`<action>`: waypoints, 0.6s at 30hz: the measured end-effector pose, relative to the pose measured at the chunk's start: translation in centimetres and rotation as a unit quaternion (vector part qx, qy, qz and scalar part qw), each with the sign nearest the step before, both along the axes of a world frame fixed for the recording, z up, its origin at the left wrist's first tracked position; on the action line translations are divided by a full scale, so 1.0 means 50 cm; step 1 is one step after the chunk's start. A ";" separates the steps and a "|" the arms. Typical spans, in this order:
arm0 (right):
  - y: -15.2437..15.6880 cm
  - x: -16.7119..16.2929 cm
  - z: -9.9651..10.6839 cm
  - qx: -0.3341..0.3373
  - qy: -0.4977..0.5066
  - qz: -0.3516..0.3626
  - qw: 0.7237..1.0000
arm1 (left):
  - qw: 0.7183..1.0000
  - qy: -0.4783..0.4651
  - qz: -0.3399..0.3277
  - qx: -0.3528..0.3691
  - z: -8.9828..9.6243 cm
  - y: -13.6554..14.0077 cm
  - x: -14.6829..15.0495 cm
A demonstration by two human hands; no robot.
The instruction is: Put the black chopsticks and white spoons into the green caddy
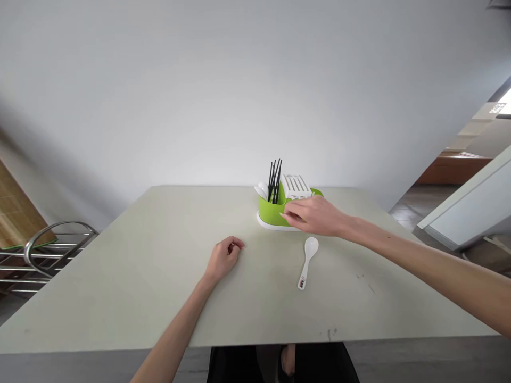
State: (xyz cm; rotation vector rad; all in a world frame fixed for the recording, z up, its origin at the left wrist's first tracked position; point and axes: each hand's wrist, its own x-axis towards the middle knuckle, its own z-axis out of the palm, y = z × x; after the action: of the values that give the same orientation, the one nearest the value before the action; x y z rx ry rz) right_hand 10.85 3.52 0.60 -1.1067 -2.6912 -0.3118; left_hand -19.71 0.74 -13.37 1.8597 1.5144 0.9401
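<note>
A green utensil holder (271, 214) with a white base stands toward the back of the table. Several black chopsticks (274, 183) and white spoons (261, 190) stick up from its left compartment, beside a white slotted rack (296, 186). In front of the holder's right part, my right hand (306, 214) has its fingers pressed together; whatever they may hold is hidden. A white spoon (306, 263) lies on the tabletop below that hand, bowl toward the holder. My left hand (224, 256) rests loosely curled on the table, holding nothing.
The pale table (120, 298) reaches back to a plain white wall (199, 96). To the left are a metal rack (48, 255) and a wooden board (19, 207). A white panel (471, 197) stands at the right.
</note>
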 end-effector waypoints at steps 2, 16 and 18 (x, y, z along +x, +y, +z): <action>-0.030 0.042 -0.030 -0.031 -0.012 -0.004 0.999 | 1.000 0.003 0.001 0.002 -0.001 0.001 0.000; -0.045 0.123 -0.244 -0.347 0.245 -0.271 0.864 | 1.000 0.016 0.012 0.006 0.005 0.005 0.007; -0.055 0.099 -0.243 -0.371 0.269 -0.250 0.853 | 1.000 0.016 0.012 0.007 0.003 0.005 0.006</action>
State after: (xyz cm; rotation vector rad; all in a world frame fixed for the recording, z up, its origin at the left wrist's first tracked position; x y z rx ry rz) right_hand 15.82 0.77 -11.57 -1.7530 -1.9768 0.9161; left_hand -19.40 0.97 -13.23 1.8791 1.5553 0.9380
